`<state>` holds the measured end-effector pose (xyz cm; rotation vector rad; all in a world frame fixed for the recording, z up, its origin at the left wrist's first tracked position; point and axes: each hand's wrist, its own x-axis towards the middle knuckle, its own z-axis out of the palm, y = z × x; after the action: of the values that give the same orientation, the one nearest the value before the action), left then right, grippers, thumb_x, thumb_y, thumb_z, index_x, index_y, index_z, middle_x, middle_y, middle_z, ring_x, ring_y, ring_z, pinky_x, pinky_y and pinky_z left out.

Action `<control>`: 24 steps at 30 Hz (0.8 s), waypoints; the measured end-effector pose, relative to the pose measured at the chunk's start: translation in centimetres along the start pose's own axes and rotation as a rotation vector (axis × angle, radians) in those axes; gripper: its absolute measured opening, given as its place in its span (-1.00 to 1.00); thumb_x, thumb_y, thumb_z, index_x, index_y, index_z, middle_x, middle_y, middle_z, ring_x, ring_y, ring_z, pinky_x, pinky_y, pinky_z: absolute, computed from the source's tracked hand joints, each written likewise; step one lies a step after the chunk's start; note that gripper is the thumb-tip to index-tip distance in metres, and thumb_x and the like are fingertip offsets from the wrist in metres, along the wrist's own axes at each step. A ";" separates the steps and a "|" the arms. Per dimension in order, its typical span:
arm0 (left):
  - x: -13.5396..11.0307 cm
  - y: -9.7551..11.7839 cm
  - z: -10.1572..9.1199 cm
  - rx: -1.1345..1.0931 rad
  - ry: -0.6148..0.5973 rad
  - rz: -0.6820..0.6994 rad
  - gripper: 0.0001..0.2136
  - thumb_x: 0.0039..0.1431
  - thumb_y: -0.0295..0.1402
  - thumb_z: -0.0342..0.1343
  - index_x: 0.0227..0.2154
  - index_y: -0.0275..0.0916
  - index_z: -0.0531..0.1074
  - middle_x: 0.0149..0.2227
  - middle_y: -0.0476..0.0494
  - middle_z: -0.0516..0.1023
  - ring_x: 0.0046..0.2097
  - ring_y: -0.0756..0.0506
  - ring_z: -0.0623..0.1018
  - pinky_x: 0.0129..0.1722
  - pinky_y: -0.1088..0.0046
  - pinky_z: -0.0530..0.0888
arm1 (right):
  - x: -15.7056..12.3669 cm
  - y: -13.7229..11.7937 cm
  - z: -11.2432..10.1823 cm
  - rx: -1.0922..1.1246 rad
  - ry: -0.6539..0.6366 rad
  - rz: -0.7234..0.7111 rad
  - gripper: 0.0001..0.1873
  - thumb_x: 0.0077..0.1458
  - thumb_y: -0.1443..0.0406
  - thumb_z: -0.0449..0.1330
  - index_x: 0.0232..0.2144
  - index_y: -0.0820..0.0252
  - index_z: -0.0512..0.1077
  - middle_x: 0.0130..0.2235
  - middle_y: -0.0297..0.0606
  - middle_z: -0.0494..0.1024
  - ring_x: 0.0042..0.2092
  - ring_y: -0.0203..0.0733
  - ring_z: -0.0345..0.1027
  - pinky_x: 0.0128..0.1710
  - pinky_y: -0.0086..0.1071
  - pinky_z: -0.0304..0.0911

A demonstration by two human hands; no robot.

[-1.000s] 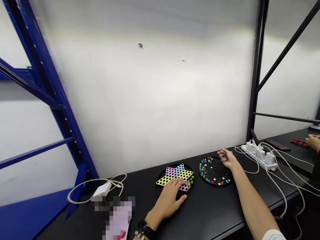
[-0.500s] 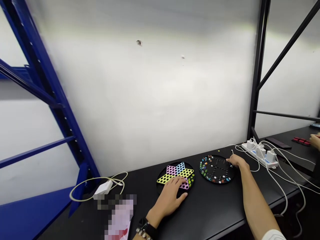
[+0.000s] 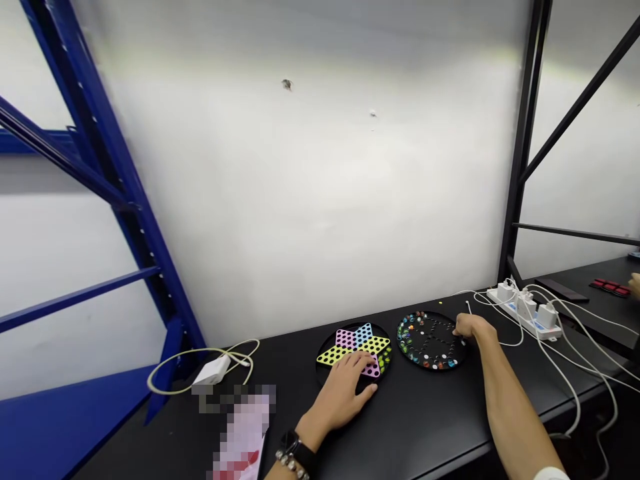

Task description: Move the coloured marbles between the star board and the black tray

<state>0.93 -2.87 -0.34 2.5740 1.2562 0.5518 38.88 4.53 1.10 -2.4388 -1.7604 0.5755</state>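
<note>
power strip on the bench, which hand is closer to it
Right. The right hand is nearer, to the left of the power strip, at the edge of the round marble board. The left hand is much farther left, resting on the star-shaped board.

I'm seeing a star-shaped Chinese checkers board (image 3: 353, 350) showing pink, pale blue and yellow points, all dotted with black holes, on a round black base (image 3: 327, 348). Beside it, I'm making out a black disc board (image 3: 431, 340) ringed with multicoloured marbles (image 3: 406, 337). I'm also picking out a bright blue shelving frame (image 3: 125, 187) and a white power strip (image 3: 524, 310).
</note>
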 end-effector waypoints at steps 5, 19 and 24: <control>0.0 0.0 0.0 -0.004 0.002 0.006 -0.65 0.17 -0.25 0.11 0.04 -0.04 0.35 0.14 -0.10 0.40 0.19 -0.22 0.33 0.23 0.10 0.24 | -0.7 -2.4 0.4 -0.086 -0.125 -0.022 -0.72 -0.10 0.28 0.32 -0.26 0.26 0.56 -0.22 -0.02 0.59 -0.13 0.05 0.50 -0.23 -0.27 0.32; 0.0 -0.1 0.1 0.019 0.017 0.017 -0.65 0.17 -0.25 0.11 0.03 -0.05 0.36 0.13 -0.10 0.41 0.18 -0.21 0.35 0.22 0.12 0.26 | -0.7 -4.6 1.8 -0.001 -0.071 -0.062 -0.71 -0.11 0.45 0.24 -0.24 0.30 0.50 -0.11 0.08 0.55 -0.04 0.16 0.45 -0.11 -0.15 0.27; 0.0 0.1 -0.1 -0.007 0.015 0.012 -0.67 0.17 -0.25 0.11 0.01 -0.05 0.37 0.10 -0.11 0.42 0.14 -0.21 0.36 0.20 0.14 0.26 | 0.6 -5.4 3.2 0.331 0.038 -0.165 -0.84 0.08 0.24 0.18 -0.42 0.25 0.39 -0.36 -0.13 0.52 -0.31 -0.11 0.43 -0.32 -0.34 0.23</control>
<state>0.96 -2.94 -0.24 2.5782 1.2417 0.5773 33.04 6.40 -0.53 -2.0501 -1.6761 0.7302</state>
